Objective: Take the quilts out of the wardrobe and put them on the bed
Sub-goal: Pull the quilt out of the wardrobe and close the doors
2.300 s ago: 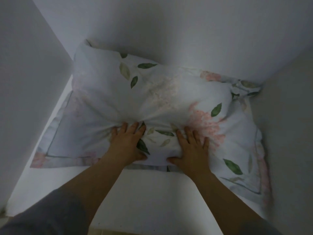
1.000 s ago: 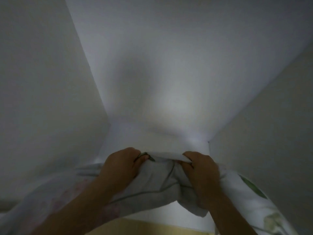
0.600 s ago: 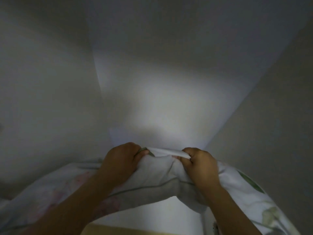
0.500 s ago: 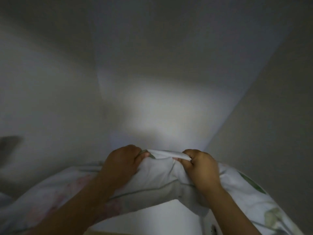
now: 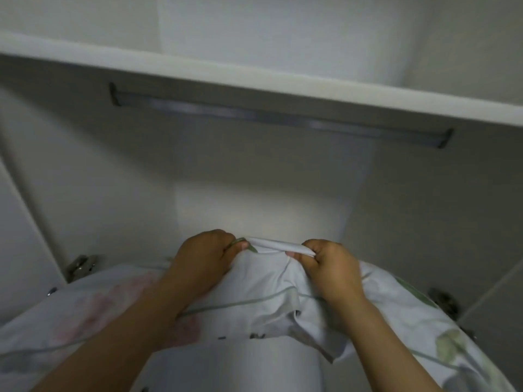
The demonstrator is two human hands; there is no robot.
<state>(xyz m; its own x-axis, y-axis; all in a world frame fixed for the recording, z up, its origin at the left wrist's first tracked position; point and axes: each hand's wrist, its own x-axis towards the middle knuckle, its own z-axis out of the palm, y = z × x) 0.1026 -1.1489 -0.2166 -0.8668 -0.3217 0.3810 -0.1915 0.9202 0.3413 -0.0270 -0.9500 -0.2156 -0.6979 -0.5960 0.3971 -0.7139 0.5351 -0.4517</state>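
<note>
Quilt is off the wardrobe floor, draped across both forearms and sagging toward the body at either side, still at the wardrobe opening, not yet at the bed. Left hand and right hand are both fisted, each pinching a bunched fold of the top edge, a short taut span between them. Probably a two-point grip close to centre so the bulk hangs evenly and clears the opening. Door hinges sit level with the fabric's edges. Behind: bare back panel, then hanging rail, then shelf above. Versus 2.3 s ago: the quilt lay flat inside with palms spread on it; now gathered, lifted and pulled out, and the rail and shelf have come into view.
</note>
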